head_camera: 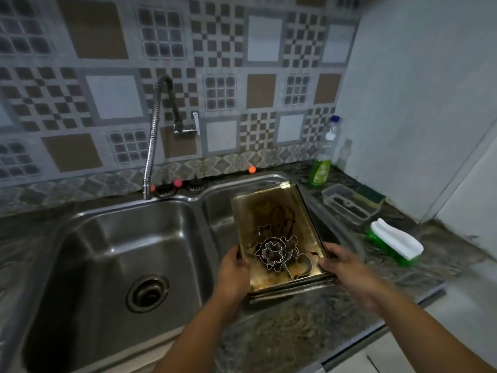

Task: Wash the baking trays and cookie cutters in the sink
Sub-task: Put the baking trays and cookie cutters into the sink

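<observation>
Trays: a stack of baking trays (271, 230), stained brown inside, sits right of centre in the frame, its near end over the bench (290, 335) edge and its far end reaching over the right basin (217, 211) of the sink.
Cutters: several wire-thin cookie cutters (279, 254) lie loose in the top tray, bunched toward the near end.
Left hand: the left hand (232, 275) grips the stack's near left corner, fingers curled round the rim.
Right hand: the right hand (341, 265) holds the near right corner, thumb on top, fingers wrapped under the edge.
Key relation: the stack's long axis runs away from the person toward the upper right; both hands hold its near short end, so the far end leads. The empty left basin (115, 254), with its drain (148, 293) and the tap (158, 125) above, lies to the left of the stack, on the left hand's side.
Judgement: washing looks not yet begun; tilting could slide the cutters.
Supplies: soap bottle (321, 168), sponge tub (347, 204) and scrub brush (395, 243) wait at right.
</observation>
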